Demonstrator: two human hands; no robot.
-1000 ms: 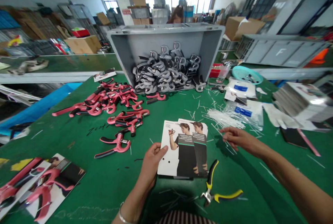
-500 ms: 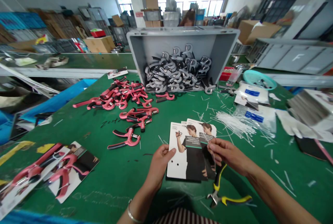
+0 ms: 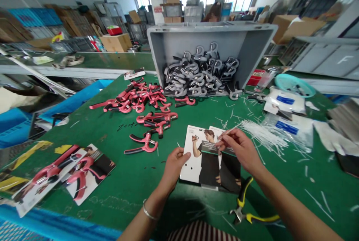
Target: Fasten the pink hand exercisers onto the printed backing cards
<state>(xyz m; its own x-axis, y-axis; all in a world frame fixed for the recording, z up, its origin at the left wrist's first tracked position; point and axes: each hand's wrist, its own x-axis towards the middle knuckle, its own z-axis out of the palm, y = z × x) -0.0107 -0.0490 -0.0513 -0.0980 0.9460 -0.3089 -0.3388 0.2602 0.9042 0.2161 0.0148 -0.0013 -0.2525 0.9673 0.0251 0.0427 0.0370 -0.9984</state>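
Observation:
My left hand (image 3: 174, 166) grips the left edge of several printed cards (image 3: 193, 170), thumb on top. The cards are fanned, white and black, with a person pictured on them; two small holes show in the front one. My right hand (image 3: 243, 150) is over the upper right of the cards, fingers pinched together. What they pinch, if anything, is unclear. Yellow-and-black cutting pliers (image 3: 238, 213) lie with handles spread just below my right hand. Pink-and-black hand grips (image 3: 144, 144) lie left of the cards, the nearest apart from the heap.
A grey crate (image 3: 157, 52) on its side holds many grey hand grips (image 3: 196, 76). White cable ties (image 3: 259, 134) are heaped right of the cards, near plastic bags (image 3: 291, 127) and a turquoise basin (image 3: 308, 87). Two pink grips on cards (image 3: 91, 185) lie at left. A person (image 3: 214, 13) is behind the crate.
My right hand has moved from the right edge of the cards up to their top right. The cards are fanned differently. The whole view has shifted slightly.

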